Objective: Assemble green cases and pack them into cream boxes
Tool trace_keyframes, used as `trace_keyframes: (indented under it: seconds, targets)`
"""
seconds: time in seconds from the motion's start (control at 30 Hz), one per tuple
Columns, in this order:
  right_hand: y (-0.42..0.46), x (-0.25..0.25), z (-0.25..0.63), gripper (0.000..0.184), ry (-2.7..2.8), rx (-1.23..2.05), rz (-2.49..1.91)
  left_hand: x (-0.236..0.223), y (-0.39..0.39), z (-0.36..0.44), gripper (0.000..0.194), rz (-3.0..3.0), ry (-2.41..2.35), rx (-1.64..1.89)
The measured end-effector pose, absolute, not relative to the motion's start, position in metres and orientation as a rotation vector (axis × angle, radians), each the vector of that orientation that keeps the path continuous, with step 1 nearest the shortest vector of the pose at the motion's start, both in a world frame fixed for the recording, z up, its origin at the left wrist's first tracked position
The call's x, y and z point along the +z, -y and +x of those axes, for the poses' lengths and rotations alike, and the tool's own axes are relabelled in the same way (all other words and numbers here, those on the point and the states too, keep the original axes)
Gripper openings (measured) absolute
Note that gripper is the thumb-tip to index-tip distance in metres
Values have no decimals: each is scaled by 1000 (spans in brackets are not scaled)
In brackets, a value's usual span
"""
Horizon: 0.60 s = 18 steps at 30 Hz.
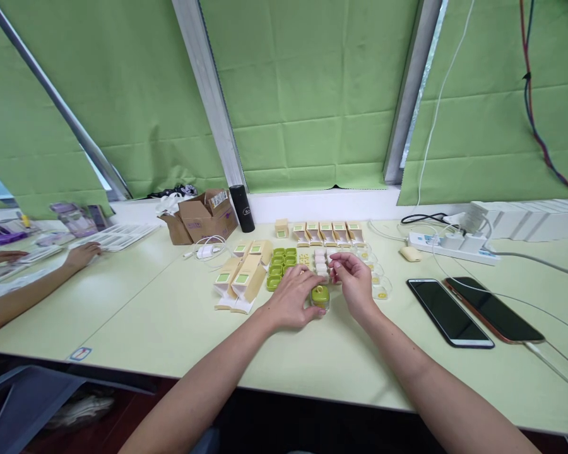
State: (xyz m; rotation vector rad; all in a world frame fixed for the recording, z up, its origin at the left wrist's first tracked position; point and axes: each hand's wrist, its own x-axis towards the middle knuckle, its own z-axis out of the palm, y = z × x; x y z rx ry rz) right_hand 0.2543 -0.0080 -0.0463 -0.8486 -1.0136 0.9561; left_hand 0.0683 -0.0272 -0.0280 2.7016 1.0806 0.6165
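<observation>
My left hand (288,297) grips a small clear container with a green lid (320,294), which stands on the table near me. The lid has a yellowish ring-shaped piece on top. Just right of it, my right hand (353,280) has its fingers pinched together; what they hold, if anything, is too small to make out. Several green square lids or cups (275,269) lie behind my left hand, with small yellow pieces (305,259) beside them. White block-like pieces (320,257) sit between my hands. Clear containers with yellow bits (381,290) are partly hidden behind my right hand.
Open cream cartons (248,277) lie at left; more stand in a back row (328,234). A cardboard box (208,215) and black bottle (242,208) are behind. Two phones (449,313), a power strip (454,247) and cables are at right. Another person's hand (82,254) is far left.
</observation>
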Motion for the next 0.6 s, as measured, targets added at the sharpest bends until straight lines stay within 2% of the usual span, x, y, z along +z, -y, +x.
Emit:
trace_keyframes:
  seconds: [0.17, 0.33, 0.47, 0.6]
  targets:
    - [9, -46, 253, 25, 991, 969, -829, -27, 12, 61, 41, 2691, -1175, 822]
    - [10, -46, 251, 24, 996, 968, -842, -27, -21, 57, 35, 2661, -1493, 852]
    - [9, -47, 251, 24, 1003, 973, -850, -22, -52, 58, 39, 2697, -1680, 605]
    - [9, -46, 252, 24, 1009, 963, -856, -12, -82, 64, 39, 2756, -1742, 179]
